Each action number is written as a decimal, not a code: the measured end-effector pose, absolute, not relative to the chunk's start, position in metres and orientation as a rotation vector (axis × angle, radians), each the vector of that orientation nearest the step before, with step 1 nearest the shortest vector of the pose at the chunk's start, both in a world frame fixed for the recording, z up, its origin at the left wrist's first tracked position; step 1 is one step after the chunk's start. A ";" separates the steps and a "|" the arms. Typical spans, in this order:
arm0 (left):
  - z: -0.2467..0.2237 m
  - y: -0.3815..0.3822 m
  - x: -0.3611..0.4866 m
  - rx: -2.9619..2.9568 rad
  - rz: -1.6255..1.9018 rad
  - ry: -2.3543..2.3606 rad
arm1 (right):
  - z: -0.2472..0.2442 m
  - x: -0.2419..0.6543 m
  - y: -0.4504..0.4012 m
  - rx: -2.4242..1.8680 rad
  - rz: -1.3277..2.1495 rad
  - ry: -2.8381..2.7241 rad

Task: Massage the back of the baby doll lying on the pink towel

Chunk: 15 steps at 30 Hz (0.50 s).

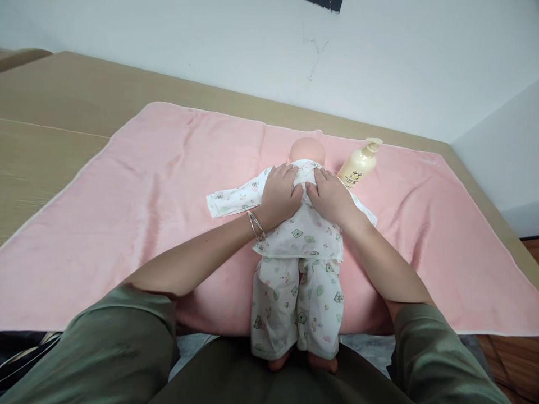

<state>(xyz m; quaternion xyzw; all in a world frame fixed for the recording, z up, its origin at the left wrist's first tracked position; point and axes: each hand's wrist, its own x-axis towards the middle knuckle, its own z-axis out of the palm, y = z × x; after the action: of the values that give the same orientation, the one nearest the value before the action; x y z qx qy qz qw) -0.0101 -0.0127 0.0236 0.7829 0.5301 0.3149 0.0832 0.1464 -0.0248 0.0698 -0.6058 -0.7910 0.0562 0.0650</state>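
Observation:
A baby doll (307,150) in white patterned pajamas lies lengthwise in front of me, its head away from me and its feet at the near edge. Both my hands rest on the upper part of its pajama top (309,235). My left hand (281,193), with bracelets at the wrist, lies on the left side of the top. On the right side lies my right hand (330,195). The fingers of both hands are stretched out over the cloth, thumbs near the middle. The pajama trousers (275,306) cover the legs, and the doll's feet poke out below.
A pink blanket (202,168) with some wrinkles lies under the doll on a tan surface (76,90). To the right of the doll's head, a cream pump bottle (357,165) lies tilted on the blanket. A white wall (189,39) stands behind.

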 end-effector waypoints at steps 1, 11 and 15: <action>0.022 -0.011 -0.011 2.328 0.949 1.561 | 0.069 0.146 -0.026 -1.825 0.162 -2.385; 0.018 -0.010 -0.014 2.202 1.027 1.490 | 0.073 0.143 -0.047 -1.537 -0.061 -2.132; 0.015 -0.009 -0.015 2.193 1.039 1.483 | 0.057 0.140 -0.039 -1.531 0.044 -2.077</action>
<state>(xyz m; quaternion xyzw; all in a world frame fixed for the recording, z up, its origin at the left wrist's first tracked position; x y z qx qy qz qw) -0.0145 -0.0087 0.0148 0.7626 0.5158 0.3612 0.1482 0.1400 -0.0389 0.0573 -0.5699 -0.7735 0.0166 0.2768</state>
